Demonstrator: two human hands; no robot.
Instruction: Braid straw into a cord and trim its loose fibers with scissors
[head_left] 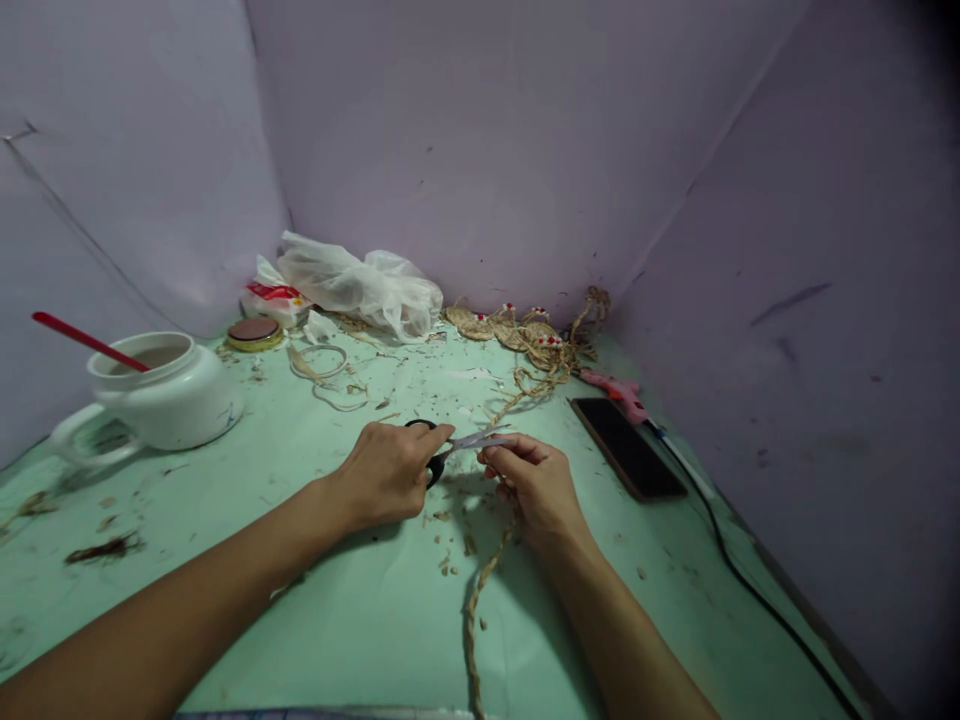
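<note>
The left hand (390,470) has its grip around silver metal scissors with black handles (471,440). Their blades are spread apart, close to the right hand (538,490). The right hand's grip pinches a thin, tan, braided rope (481,585). The rope runs down over the pale green counter (360,625) to its near edge. A flat black phone (628,447) lies to the right. A round white mug (176,400) stands to the left.

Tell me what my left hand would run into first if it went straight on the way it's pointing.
Most likely your right hand, at the fingers pinching the braided cord: the scissors in your left hand point that way, though depth there is unclear.
</note>
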